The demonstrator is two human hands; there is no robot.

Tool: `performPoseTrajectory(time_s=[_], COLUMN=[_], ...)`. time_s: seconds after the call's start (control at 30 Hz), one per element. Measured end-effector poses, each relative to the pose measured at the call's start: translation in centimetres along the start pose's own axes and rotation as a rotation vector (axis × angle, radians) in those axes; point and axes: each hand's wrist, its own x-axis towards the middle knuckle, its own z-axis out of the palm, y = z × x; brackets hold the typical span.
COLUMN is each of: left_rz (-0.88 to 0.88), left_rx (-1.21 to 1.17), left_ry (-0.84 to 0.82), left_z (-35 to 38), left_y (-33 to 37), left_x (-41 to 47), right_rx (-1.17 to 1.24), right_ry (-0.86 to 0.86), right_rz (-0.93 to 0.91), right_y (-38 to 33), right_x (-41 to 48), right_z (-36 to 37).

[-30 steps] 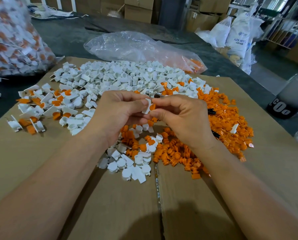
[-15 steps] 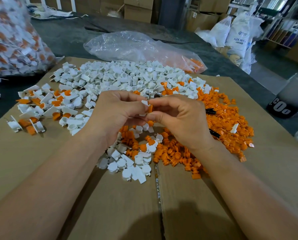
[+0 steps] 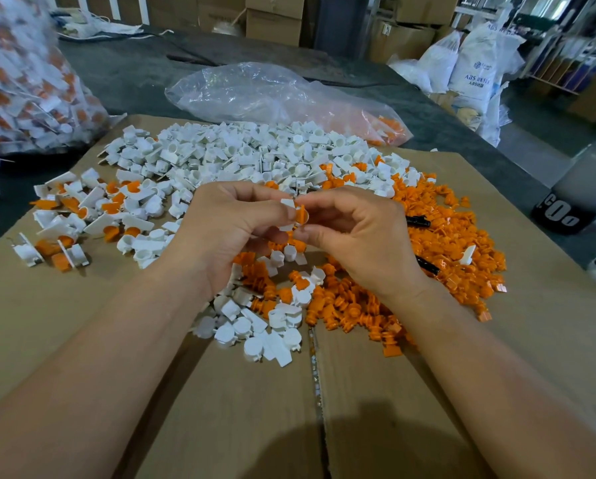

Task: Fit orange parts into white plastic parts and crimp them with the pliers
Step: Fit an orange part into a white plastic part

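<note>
My left hand (image 3: 234, 229) pinches a small white plastic part (image 3: 287, 203) between thumb and fingers. My right hand (image 3: 355, 233) pinches an orange part (image 3: 302, 214) and holds it against the white one, above the middle of the cardboard. Loose white parts (image 3: 255, 157) are heaped behind my hands. Loose orange parts (image 3: 438, 243) spread to the right and under my right wrist. The black pliers handles (image 3: 417, 221) poke out of the orange heap, mostly hidden behind my right hand.
Fitted white-and-orange pieces (image 3: 82, 216) lie at the left on the flattened cardboard (image 3: 220, 409). A full bag of such pieces (image 3: 23, 88) stands at the far left. A clear plastic bag (image 3: 272, 95) lies behind the heaps. Sacks and boxes stand beyond the table.
The orange part has come from beside the white part to sit against it between my fingertips. Both hands stayed in place above the heap.
</note>
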Motion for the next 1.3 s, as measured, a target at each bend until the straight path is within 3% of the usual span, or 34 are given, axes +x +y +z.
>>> performPoseTrajectory(time_s=[0.77,1.03,1.3], left_rz=[0.002,0.019,0.012], left_rx=[-0.033,-0.023,0.008], left_ry=[0.012,0.002,-0.032], left_z=[0.04,-0.04,0.12], left_y=[0.02,0.00,-0.01], left_x=[0.03,0.02,-0.11], right_rx=[-0.007,-0.066,-0.074], right_ry=[-0.019,0.047,0.050], right_rz=[0.026,-0.108,-0.079], right_y=[0.18,0.01,0.40], right_x=[0.00,-0.06,-0.09], right_z=[-0.12,0.07,-0.13])
